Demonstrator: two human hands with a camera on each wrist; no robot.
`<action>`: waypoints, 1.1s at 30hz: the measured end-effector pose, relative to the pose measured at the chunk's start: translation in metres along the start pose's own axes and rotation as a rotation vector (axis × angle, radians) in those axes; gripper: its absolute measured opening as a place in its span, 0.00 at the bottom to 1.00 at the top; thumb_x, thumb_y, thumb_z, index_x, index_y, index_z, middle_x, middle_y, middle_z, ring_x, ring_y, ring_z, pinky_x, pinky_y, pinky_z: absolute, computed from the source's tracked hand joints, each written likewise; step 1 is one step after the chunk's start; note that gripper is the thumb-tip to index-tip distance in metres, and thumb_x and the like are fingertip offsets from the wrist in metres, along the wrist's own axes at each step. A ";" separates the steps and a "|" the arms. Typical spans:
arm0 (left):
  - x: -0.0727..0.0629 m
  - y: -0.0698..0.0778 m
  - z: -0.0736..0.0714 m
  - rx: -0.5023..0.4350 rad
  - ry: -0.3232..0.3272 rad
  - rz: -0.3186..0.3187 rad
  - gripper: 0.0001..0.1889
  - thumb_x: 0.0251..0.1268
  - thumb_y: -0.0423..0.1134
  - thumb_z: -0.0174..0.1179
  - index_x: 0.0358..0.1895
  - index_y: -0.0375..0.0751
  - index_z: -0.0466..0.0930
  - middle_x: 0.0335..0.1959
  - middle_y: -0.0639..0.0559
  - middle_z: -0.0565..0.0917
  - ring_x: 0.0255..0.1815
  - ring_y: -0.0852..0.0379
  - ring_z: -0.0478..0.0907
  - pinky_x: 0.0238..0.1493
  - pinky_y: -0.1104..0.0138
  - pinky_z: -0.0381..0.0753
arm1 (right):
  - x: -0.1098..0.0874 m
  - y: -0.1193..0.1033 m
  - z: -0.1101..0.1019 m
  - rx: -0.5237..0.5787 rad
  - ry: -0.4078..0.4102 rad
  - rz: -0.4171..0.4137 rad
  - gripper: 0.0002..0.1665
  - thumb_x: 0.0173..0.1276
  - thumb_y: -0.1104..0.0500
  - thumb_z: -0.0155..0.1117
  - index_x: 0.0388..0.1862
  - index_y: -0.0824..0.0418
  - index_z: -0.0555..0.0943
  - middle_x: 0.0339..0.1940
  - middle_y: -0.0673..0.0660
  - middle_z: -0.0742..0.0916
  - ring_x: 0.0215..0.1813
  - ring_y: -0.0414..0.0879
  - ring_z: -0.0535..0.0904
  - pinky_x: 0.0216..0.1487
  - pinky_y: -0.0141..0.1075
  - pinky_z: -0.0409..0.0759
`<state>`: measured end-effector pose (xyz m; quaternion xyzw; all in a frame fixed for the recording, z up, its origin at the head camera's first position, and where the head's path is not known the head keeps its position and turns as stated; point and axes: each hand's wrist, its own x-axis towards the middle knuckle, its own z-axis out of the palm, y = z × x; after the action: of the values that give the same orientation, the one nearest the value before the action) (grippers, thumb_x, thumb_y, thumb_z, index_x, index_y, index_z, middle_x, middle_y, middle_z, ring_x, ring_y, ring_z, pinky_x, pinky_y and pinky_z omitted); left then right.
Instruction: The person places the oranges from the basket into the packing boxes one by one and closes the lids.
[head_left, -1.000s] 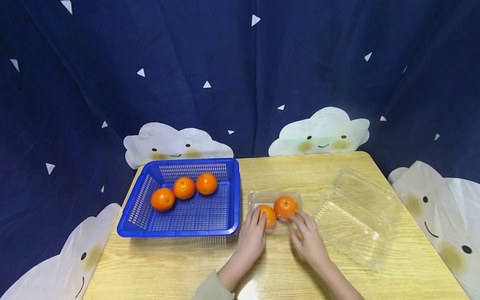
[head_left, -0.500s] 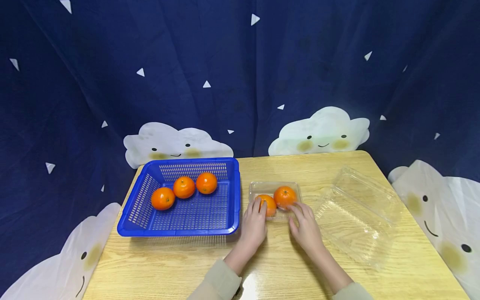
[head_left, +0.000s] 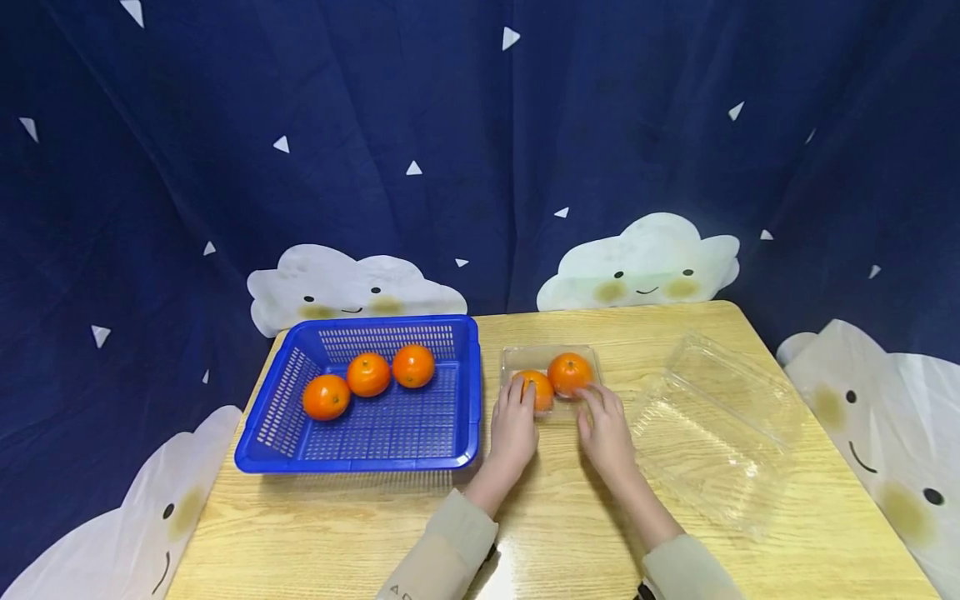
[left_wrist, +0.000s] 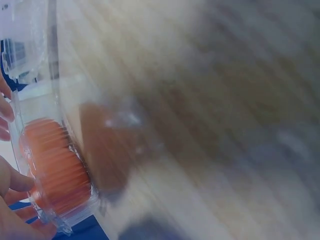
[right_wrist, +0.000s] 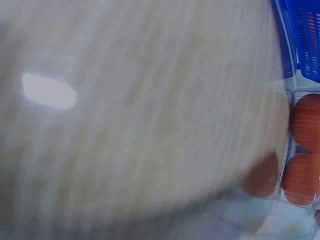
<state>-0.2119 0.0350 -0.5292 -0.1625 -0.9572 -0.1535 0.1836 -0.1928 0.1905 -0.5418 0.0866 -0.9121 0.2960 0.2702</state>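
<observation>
A small clear plastic container (head_left: pixel 517 358) lies on the wooden table with two oranges in it, the left orange (head_left: pixel 537 389) partly behind my fingers and the right orange (head_left: pixel 570 373) in fuller view. My left hand (head_left: pixel 513 429) grips the container's left front corner, fingers lapping over the near orange. In the left wrist view the left thumb (left_wrist: pixel 20 181) presses the front wall, with fingers round the side. At the right front corner, my right hand (head_left: pixel 607 433) holds the container between fingertips and thumb. The right wrist view shows the two oranges blurred, at its right edge.
Left of the container stands a blue plastic basket (head_left: pixel 375 463) with three oranges along its back and left. On the right lies another clear plastic container (head_left: pixel 712 450), hinged and spread open. A dark blue curtain (head_left: pixel 480 125) hangs behind the table.
Both hands have slid the container with its two oranges away from me, toward the back of the table. More of the sleeves shows. The basket and the spread container stay put.
</observation>
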 end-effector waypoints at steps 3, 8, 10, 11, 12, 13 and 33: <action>0.006 -0.001 0.003 -0.017 0.044 0.000 0.25 0.42 0.26 0.62 0.50 0.39 0.76 0.55 0.43 0.73 0.59 0.43 0.69 0.57 0.57 0.70 | 0.007 0.003 0.004 0.014 0.001 0.019 0.19 0.52 0.74 0.61 0.46 0.70 0.77 0.52 0.70 0.75 0.57 0.64 0.67 0.56 0.53 0.70; 0.015 -0.003 0.007 -0.013 0.033 -0.013 0.24 0.45 0.27 0.62 0.52 0.39 0.75 0.56 0.43 0.72 0.60 0.44 0.67 0.58 0.57 0.69 | 0.017 0.007 0.008 0.031 -0.002 0.035 0.19 0.53 0.74 0.60 0.46 0.71 0.77 0.53 0.71 0.75 0.57 0.65 0.67 0.58 0.54 0.67; 0.019 -0.003 0.009 -0.007 0.017 -0.017 0.25 0.46 0.28 0.62 0.53 0.38 0.74 0.57 0.43 0.72 0.60 0.44 0.67 0.58 0.58 0.69 | 0.022 0.008 0.009 0.040 -0.006 0.041 0.19 0.53 0.74 0.60 0.46 0.71 0.77 0.53 0.72 0.75 0.57 0.65 0.67 0.58 0.54 0.67; 0.021 -0.003 0.009 -0.008 0.012 -0.019 0.25 0.47 0.28 0.63 0.54 0.38 0.74 0.57 0.43 0.71 0.60 0.44 0.67 0.58 0.57 0.69 | 0.024 0.008 0.010 0.042 -0.006 0.043 0.19 0.53 0.74 0.60 0.46 0.71 0.77 0.53 0.72 0.75 0.57 0.65 0.67 0.58 0.55 0.66; 0.023 -0.004 0.009 -0.009 0.007 -0.021 0.25 0.47 0.28 0.63 0.54 0.38 0.74 0.58 0.43 0.71 0.61 0.44 0.66 0.58 0.58 0.69 | 0.026 0.009 0.010 0.044 -0.008 0.047 0.19 0.52 0.74 0.60 0.46 0.71 0.77 0.53 0.72 0.75 0.57 0.65 0.67 0.58 0.55 0.66; 0.025 -0.004 0.010 -0.011 0.000 -0.025 0.25 0.46 0.28 0.63 0.54 0.38 0.74 0.58 0.43 0.71 0.61 0.44 0.66 0.58 0.58 0.69 | 0.028 0.009 0.011 0.048 -0.008 0.051 0.19 0.52 0.74 0.60 0.46 0.72 0.77 0.53 0.72 0.75 0.56 0.66 0.67 0.58 0.55 0.66; 0.055 -0.008 0.021 -0.070 -0.021 -0.086 0.24 0.48 0.29 0.63 0.54 0.39 0.74 0.59 0.43 0.71 0.62 0.43 0.64 0.59 0.55 0.68 | 0.060 0.016 0.019 0.046 -0.043 0.148 0.20 0.52 0.75 0.60 0.47 0.75 0.76 0.52 0.73 0.75 0.54 0.66 0.68 0.56 0.52 0.69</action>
<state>-0.2698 0.0496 -0.5277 -0.1289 -0.9593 -0.1928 0.1611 -0.2570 0.1919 -0.5298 0.0316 -0.9146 0.3341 0.2257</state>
